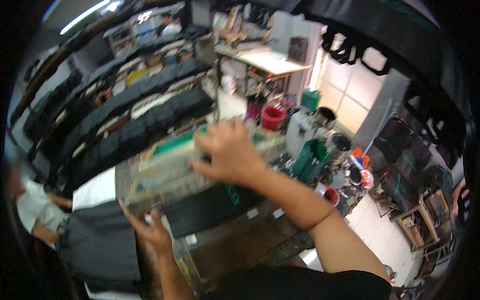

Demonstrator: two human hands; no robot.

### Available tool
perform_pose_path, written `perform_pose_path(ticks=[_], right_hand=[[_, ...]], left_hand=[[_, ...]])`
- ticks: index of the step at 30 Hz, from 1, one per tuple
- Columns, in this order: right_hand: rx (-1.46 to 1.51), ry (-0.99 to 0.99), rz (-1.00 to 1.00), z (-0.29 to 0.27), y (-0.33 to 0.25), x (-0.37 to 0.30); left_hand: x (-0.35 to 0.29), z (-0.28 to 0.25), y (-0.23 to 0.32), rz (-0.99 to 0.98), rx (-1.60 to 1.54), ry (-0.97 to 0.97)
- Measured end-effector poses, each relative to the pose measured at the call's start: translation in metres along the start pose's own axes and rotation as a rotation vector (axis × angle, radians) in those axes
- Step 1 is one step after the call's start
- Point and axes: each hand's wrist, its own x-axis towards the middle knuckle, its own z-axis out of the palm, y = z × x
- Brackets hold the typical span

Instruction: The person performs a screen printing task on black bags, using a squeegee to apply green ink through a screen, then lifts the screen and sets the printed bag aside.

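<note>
A screen-printing frame (141, 196) lies aslant over dark cloth, with green ink (176, 145) along its far side. My right hand (227, 150) reaches across it, fingers curled and closed around a pale, blurred bar that looks like a squeegee (187, 156). Motion blur hides the exact grip. My left hand (152, 234) is beside the frame's near left corner, fingers apart and holding nothing; whether it touches the frame I cannot tell. Black fabric (212, 210) with green print lies just below the frame.
Dark cloth (102, 245) hangs at the left, near another person (40, 210). Rows of black fabric pieces (165, 110) cover long tables beyond. Behind and right stand a red bucket (273, 118), a green container (311, 160) and several cluttered ink pots (341, 143).
</note>
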Motion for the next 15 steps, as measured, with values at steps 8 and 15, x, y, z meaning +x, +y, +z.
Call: perform_pose_path(ticks=[8, 15], right_hand=[[-0.009, 0.154, -0.056, 0.014, 0.028, 0.079], [-0.057, -0.086, -0.012, 0.001, 0.039, 0.114]], left_hand=[[-0.072, -0.047, -0.073, -0.292, 0.917, -0.435], [-0.097, -0.037, -0.098, -0.452, 1.038, -0.486]])
